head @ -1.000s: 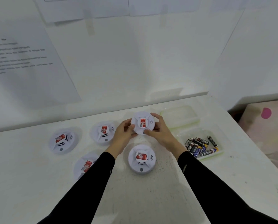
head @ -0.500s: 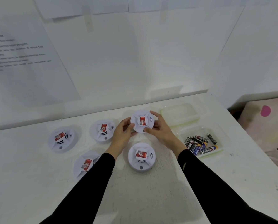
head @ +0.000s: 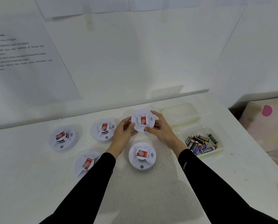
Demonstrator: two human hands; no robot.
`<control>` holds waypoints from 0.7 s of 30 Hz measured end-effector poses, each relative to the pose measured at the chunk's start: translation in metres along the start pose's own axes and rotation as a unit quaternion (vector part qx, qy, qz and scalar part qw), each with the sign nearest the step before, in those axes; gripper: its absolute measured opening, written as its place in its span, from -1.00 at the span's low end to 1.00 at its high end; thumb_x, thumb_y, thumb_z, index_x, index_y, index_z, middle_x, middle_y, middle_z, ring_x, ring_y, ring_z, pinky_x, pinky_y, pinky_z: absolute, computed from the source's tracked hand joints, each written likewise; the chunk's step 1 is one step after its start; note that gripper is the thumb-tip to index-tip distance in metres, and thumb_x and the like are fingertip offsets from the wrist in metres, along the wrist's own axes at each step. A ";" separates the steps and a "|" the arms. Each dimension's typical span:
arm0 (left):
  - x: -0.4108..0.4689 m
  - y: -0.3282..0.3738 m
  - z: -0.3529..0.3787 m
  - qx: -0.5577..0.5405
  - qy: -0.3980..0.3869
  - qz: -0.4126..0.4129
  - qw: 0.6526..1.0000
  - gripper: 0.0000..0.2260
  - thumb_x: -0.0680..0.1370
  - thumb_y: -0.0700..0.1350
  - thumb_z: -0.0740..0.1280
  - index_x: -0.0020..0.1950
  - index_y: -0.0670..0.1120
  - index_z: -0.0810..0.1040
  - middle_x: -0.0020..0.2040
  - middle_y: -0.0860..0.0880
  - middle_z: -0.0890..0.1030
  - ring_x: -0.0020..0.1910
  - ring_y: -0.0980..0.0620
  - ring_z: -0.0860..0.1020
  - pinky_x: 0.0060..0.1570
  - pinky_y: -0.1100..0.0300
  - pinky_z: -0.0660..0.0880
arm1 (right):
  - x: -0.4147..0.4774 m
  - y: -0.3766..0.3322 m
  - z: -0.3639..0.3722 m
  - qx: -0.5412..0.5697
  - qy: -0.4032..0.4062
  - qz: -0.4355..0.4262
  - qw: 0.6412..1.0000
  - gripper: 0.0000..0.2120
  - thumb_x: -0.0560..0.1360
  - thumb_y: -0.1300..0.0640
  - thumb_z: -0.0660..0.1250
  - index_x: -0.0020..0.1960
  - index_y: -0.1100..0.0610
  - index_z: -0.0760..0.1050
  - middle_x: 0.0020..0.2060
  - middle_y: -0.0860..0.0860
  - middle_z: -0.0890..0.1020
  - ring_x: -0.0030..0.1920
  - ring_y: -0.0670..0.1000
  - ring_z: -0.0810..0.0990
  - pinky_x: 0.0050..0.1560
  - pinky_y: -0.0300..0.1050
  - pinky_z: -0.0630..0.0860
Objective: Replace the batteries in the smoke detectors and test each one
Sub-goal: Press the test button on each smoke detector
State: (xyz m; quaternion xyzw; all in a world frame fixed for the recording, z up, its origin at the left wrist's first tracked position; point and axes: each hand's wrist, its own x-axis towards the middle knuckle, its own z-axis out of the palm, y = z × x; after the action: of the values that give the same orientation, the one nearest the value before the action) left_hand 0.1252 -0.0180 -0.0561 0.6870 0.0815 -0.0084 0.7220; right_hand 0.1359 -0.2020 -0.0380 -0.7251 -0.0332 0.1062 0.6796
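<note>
Left hand (head: 123, 132) and right hand (head: 161, 130) clasp opposite rims of one white round smoke detector (head: 142, 120), red label facing up, above the table (head: 151, 191). Four matching detectors lie from 6 to 9 o'clock; battery tray (head: 222, 139) at 3 o'clock.

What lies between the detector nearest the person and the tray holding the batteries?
In the head view, the right forearm's black sleeve crosses above bare white table between that detector and the tray.
</note>
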 end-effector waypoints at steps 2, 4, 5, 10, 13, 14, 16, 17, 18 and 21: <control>0.000 -0.001 0.000 -0.002 0.001 -0.001 1.000 -0.69 0.63 -0.15 0.31 0.38 -0.15 0.48 0.24 -0.10 0.60 0.20 -0.01 0.60 0.03 0.20 0.62 | 0.000 0.000 0.000 0.000 -0.001 0.001 1.000 -0.33 0.42 0.28 0.48 0.39 -0.13 0.31 0.11 0.10 0.62 0.08 0.00 0.64 -0.05 -0.30 0.55; 0.001 -0.001 0.000 -0.006 0.002 -0.002 1.000 -0.69 0.63 -0.16 0.31 0.37 -0.15 0.48 0.24 -0.11 0.60 0.21 -0.02 0.60 0.05 0.18 0.62 | -0.001 -0.001 0.000 0.003 -0.001 0.002 1.000 -0.33 0.42 0.29 0.48 0.40 -0.11 0.30 0.11 0.11 0.62 0.08 -0.01 0.64 -0.06 -0.31 0.55; 0.001 -0.001 0.000 -0.007 0.003 -0.002 1.000 -0.69 0.63 -0.16 0.31 0.37 -0.15 0.48 0.24 -0.11 0.60 0.21 -0.02 0.60 0.05 0.18 0.62 | -0.001 -0.001 0.000 0.004 -0.001 0.001 1.000 -0.33 0.42 0.29 0.48 0.40 -0.11 0.30 0.11 0.11 0.63 0.08 -0.01 0.64 -0.06 -0.31 0.55; 0.001 -0.002 0.000 -0.004 0.002 -0.002 1.000 -0.69 0.63 -0.16 0.31 0.38 -0.15 0.47 0.23 -0.09 0.60 0.21 -0.01 0.60 0.04 0.19 0.62 | -0.001 0.000 -0.001 -0.009 0.000 0.001 1.000 -0.33 0.42 0.27 0.48 0.39 -0.13 0.30 0.11 0.10 0.63 0.08 -0.02 0.64 -0.05 -0.31 0.55; 0.001 -0.003 -0.001 -0.004 0.003 -0.002 1.000 -0.68 0.63 -0.16 0.31 0.38 -0.14 0.47 0.24 -0.09 0.60 0.21 -0.02 0.60 0.05 0.18 0.62 | -0.002 -0.004 -0.002 -0.010 -0.013 0.006 1.000 -0.37 0.46 0.22 0.45 0.41 -0.14 0.29 0.12 0.06 0.63 0.11 -0.03 0.63 0.04 -0.25 0.55; 0.001 -0.003 -0.001 -0.002 0.004 -0.003 1.000 -0.68 0.63 -0.16 0.31 0.38 -0.14 0.47 0.24 -0.09 0.60 0.22 -0.02 0.60 0.05 0.18 0.62 | -0.001 -0.006 -0.001 0.001 -0.014 0.016 1.000 -0.42 0.50 0.18 0.42 0.42 -0.15 0.29 0.13 0.04 0.62 0.12 -0.04 0.62 0.11 -0.22 0.54; 0.001 -0.004 -0.001 -0.001 0.004 -0.001 1.000 -0.69 0.63 -0.15 0.31 0.38 -0.13 0.48 0.24 -0.07 0.60 0.22 -0.01 0.59 0.02 0.21 0.62 | 0.000 -0.007 -0.001 0.027 0.002 0.038 0.999 -0.55 0.57 0.09 0.32 0.40 -0.19 0.32 0.14 -0.01 0.61 0.19 -0.06 0.57 0.27 -0.12 0.46; 0.001 -0.004 -0.001 -0.002 0.004 0.001 1.000 -0.68 0.63 -0.15 0.32 0.38 -0.12 0.48 0.24 -0.07 0.59 0.23 0.00 0.59 0.01 0.23 0.61 | 0.001 -0.006 -0.001 0.030 0.013 0.041 0.999 -0.61 0.59 0.05 0.27 0.36 -0.24 0.36 0.15 -0.03 0.61 0.22 -0.06 0.55 0.33 -0.06 0.42; 0.001 -0.003 0.000 -0.002 0.004 0.004 1.000 -0.68 0.63 -0.15 0.32 0.39 -0.11 0.47 0.24 -0.06 0.59 0.23 0.00 0.59 0.00 0.24 0.61 | 0.001 -0.004 0.000 0.027 0.023 0.039 0.999 -0.66 0.61 0.03 0.22 0.31 -0.30 0.38 0.15 -0.04 0.62 0.24 -0.06 0.54 0.37 -0.01 0.39; -0.002 -0.003 0.002 0.009 0.009 0.024 1.000 -0.63 0.63 -0.13 0.31 0.44 -0.07 0.44 0.26 -0.02 0.58 0.22 0.08 0.58 -0.03 0.32 0.59 | 0.002 0.002 0.000 0.005 0.038 0.026 0.999 -0.64 0.65 0.09 0.14 0.25 -0.37 0.40 0.13 0.07 0.62 0.25 0.01 0.54 0.39 0.08 0.38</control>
State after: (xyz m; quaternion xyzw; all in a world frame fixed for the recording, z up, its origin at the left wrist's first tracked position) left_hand 0.1228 -0.0206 -0.0581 0.6950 0.0712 0.0145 0.7153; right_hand 0.1376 -0.2016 -0.0405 -0.7260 0.0125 0.0965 0.6807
